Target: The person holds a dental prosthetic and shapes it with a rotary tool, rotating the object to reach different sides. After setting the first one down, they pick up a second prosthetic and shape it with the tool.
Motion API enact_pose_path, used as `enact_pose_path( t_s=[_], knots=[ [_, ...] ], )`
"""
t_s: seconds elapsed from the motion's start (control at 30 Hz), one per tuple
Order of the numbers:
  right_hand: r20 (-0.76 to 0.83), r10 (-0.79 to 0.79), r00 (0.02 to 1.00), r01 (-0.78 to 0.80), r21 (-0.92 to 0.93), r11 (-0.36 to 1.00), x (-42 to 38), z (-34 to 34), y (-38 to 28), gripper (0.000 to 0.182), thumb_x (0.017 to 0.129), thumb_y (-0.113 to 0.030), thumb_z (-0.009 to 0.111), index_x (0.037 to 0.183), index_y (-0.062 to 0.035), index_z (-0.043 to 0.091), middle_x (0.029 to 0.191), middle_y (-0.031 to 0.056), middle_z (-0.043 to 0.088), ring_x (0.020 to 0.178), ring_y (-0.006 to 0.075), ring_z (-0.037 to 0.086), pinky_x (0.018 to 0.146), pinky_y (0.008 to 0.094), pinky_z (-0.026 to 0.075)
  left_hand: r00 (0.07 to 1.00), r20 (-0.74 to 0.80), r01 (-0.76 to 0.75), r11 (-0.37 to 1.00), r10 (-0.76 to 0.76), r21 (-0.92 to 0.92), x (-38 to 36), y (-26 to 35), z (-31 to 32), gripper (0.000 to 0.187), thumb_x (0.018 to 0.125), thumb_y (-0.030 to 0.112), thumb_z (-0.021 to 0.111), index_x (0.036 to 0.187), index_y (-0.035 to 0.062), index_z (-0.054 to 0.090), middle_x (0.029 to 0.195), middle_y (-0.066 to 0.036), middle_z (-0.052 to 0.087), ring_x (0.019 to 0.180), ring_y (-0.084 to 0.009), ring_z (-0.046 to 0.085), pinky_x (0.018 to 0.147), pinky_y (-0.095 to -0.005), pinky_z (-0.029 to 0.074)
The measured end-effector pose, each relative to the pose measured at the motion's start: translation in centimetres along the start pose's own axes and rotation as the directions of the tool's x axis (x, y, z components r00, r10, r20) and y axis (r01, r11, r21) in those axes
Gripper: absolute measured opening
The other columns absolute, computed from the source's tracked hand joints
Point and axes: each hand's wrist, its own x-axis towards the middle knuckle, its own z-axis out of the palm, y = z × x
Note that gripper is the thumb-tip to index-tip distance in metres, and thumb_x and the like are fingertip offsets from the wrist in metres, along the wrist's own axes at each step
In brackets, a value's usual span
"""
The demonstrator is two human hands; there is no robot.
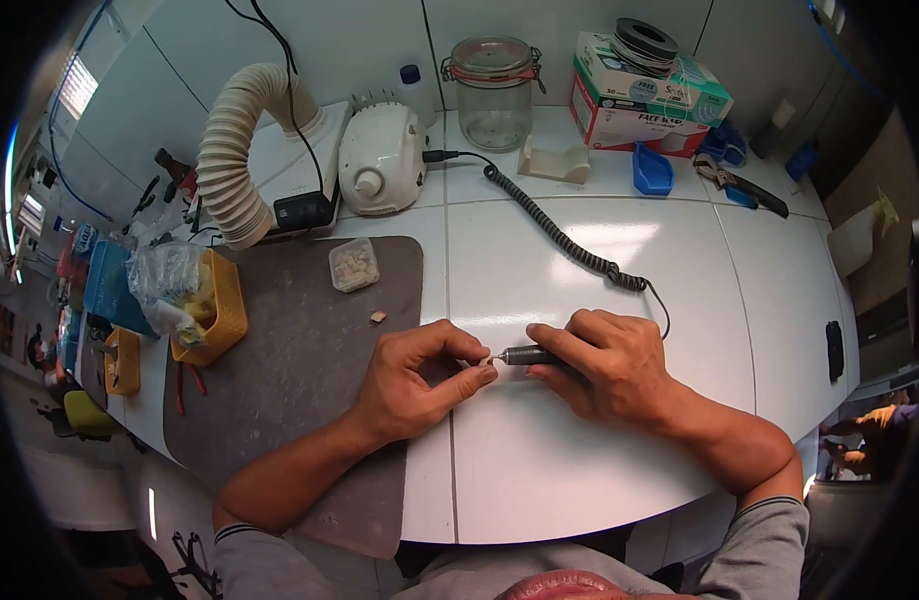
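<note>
My left hand (pixel 420 378) pinches a small pale piece (pixel 489 362) between thumb and index finger; its shape is mostly hidden by the fingertips. My right hand (pixel 612 368) holds a black rotary handpiece (pixel 530 355) like a pen, its thin metal tip pointing left at the pale piece. Whether tip and piece touch is too small to tell. A coiled black cord (pixel 552 228) runs from behind my right hand to a white control box (pixel 382 158). Beyond my left hand, a small pale chip (pixel 379 317) and a clear tub of pale pieces (pixel 355 266) sit on the dark mat (pixel 310 400).
A ribbed hose (pixel 225 150) arches at the back left, near a yellow basket (pixel 230 310) with plastic bags. Along the back stand a glass jar (pixel 495 100), a mask box (pixel 640 115), a blue tray (pixel 653 172) and pliers (pixel 755 190). A person (pixel 865 440) is partly visible at right.
</note>
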Motion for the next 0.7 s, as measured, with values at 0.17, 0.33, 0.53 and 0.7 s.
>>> enact_pose_path(
  t_s=[0.17, 0.33, 0.53, 0.7],
  knots=[
    [0.019, 0.019, 1.000, -0.020, 0.024, 1.000, 0.22, -0.40, -0.09, 0.035, 0.090, -0.031, 0.090, 0.118, -0.0116, 0.081, 0.076, 0.0018, 0.062, 0.060, 0.0184, 0.063, 0.050, 0.0353, 0.045, 0.995, -0.103, -0.014, 0.984, -0.005, -0.179, 0.10, -0.38, 0.65, 0.015, 0.097, 0.000, 0.085, 0.109, -0.0034, 0.077, 0.100, -0.008, 0.082, 0.095, -0.0131, 0.078, 0.086, -0.0282, 0.063],
    [0.030, 0.002, 1.000, -0.003, 0.034, 0.999, 0.20, -0.34, 0.06, 0.033, 0.091, -0.032, 0.090, 0.116, -0.0121, 0.081, 0.075, 0.0014, 0.062, 0.060, 0.0190, 0.064, 0.050, 0.0358, 0.046, 0.998, -0.034, 0.051, 0.994, -0.054, -0.092, -0.12, 0.34, 0.20, 0.015, 0.099, -0.004, 0.082, 0.113, -0.0038, 0.074, 0.109, -0.011, 0.080, 0.105, -0.0156, 0.078, 0.096, -0.0307, 0.063],
    [0.019, -0.010, 1.000, 0.009, 0.051, 0.999, 0.21, -0.20, 0.33, 0.036, 0.087, -0.028, 0.091, 0.118, -0.0116, 0.082, 0.074, 0.0009, 0.062, 0.057, 0.0178, 0.061, 0.049, 0.0353, 0.044, 0.995, -0.096, -0.028, 0.997, 0.021, -0.072, -0.04, -0.31, 0.62, 0.014, 0.096, 0.000, 0.086, 0.108, -0.0014, 0.078, 0.102, -0.009, 0.080, 0.094, -0.0135, 0.078, 0.085, -0.0283, 0.063],
    [0.049, 0.012, 0.999, -0.014, 0.032, 0.999, 0.31, -0.48, 0.13, 0.032, 0.091, -0.032, 0.090, 0.115, -0.0129, 0.081, 0.073, 0.0007, 0.062, 0.059, 0.0180, 0.063, 0.050, 0.0353, 0.045, 0.994, -0.103, -0.037, 0.998, 0.031, -0.055, -0.08, -0.14, 0.58, 0.014, 0.096, 0.000, 0.086, 0.107, -0.0007, 0.078, 0.103, -0.008, 0.079, 0.096, -0.0138, 0.078, 0.085, -0.0283, 0.063]
  ],
)
